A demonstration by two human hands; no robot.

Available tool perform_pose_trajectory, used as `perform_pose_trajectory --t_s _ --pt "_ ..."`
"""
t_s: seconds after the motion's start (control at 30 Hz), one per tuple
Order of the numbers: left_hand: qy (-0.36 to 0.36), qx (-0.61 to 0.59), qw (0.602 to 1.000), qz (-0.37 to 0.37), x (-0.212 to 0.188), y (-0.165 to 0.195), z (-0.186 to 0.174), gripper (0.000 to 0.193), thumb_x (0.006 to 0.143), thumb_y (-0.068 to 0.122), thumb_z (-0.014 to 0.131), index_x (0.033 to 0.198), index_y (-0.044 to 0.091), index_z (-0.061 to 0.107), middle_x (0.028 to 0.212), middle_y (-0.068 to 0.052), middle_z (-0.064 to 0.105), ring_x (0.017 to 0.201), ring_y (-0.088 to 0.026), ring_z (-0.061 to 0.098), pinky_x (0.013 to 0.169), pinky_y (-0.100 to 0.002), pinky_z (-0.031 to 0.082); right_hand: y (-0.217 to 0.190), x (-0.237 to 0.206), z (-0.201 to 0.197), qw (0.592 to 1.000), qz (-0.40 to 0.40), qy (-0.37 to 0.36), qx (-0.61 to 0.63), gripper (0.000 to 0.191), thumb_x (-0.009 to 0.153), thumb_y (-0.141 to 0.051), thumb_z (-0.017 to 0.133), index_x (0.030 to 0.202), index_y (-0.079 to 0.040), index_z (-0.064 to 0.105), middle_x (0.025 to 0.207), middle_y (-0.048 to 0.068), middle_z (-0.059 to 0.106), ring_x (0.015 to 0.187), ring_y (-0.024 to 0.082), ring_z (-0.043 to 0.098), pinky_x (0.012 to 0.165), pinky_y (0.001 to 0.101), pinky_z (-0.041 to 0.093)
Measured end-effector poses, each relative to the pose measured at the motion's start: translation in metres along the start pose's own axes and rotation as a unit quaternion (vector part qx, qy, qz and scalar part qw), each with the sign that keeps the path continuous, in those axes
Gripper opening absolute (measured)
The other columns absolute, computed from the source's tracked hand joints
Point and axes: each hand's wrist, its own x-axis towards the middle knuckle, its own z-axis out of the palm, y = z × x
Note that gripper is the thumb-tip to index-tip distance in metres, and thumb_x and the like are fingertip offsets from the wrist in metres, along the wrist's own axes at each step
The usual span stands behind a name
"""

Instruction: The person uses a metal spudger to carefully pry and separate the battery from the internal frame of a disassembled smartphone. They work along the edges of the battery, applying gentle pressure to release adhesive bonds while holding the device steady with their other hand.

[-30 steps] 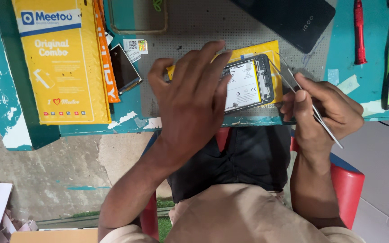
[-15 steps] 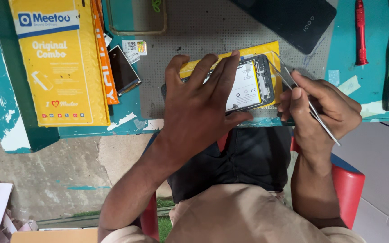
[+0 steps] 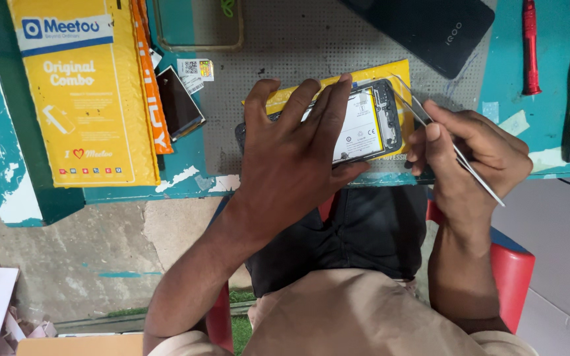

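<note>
On opened phone (image 3: 364, 125): left hand (image 3: 295, 155) still pressing flat, fingers spread; right hand (image 3: 466, 155) keeps tweezers (image 3: 443, 135) pinched, tips nearer.

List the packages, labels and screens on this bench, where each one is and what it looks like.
Padded envelope: far left, tall, yellow with a blue-and-white band.
Orange packet: tucked along its right edge.
Small screen: beside those, dark rectangle.
Sticker: above it, white with a square code.
Yellow pouch: under the opened phone.
Dark phone: top right, face down.

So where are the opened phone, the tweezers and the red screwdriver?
opened phone (image 3: 364, 125): head view, on its exposed white battery.
tweezers (image 3: 409, 99): head view, on the thin metal prongs near the tip.
red screwdriver (image 3: 530, 46): head view, on its red handle.
</note>
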Motion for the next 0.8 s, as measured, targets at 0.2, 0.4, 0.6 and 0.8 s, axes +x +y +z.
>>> perform_pose_trajectory --t_s 0.2,0.4,0.6,0.8 --pt "-0.006 0.007 1.000 -0.010 0.001 0.003 -0.002 0.096 0.080 0.051 0.092 0.145 -0.005 0.049 0.124 -0.014 0.072 0.130 -0.026 0.054 0.112 -0.059 0.033 0.003 0.002 -0.003 0.999 0.004 -0.007 0.033 0.014 0.116 -0.003 0.069 0.125 0.006 0.071 0.092 0.016 0.071 0.072 0.015 0.069 0.059 0.0228 0.055" --pt "-0.005 0.006 1.000 -0.014 0.001 0.004 -0.003 0.096 0.081 0.051 0.091 0.145 -0.006 0.049 0.123 -0.014 0.072 0.130 -0.026 0.054 0.112 -0.059 0.033 0.005 0.002 -0.004 0.999 -0.007 -0.013 0.039 0.014 0.115 -0.004 0.069 0.124 0.007 0.071 0.092 0.016 0.072 0.071 0.016 0.069 0.057 0.0234 0.055" --pt "-0.011 0.009 1.000 -0.016 0.001 0.005 -0.002 0.099 0.081 0.053 0.090 0.147 -0.007 0.047 0.124 -0.014 0.072 0.130 -0.026 0.054 0.112 -0.060 0.032 0.012 -0.006 -0.010 0.998 -0.004 0.009 0.059 0.017 0.118 -0.007 0.068 0.124 0.008 0.070 0.092 0.018 0.072 0.071 0.017 0.070 0.058 0.0245 0.056" --pt "-0.023 0.005 1.000 -0.018 0.001 0.005 -0.004 0.098 0.079 0.057 0.087 0.145 -0.006 0.051 0.126 -0.014 0.071 0.132 -0.027 0.053 0.113 -0.062 0.031 0.022 -0.007 -0.018 0.993 -0.016 0.008 0.116 0.022 0.115 -0.010 0.071 0.121 0.011 0.070 0.088 0.020 0.071 0.063 0.018 0.067 0.054 0.0256 0.054"
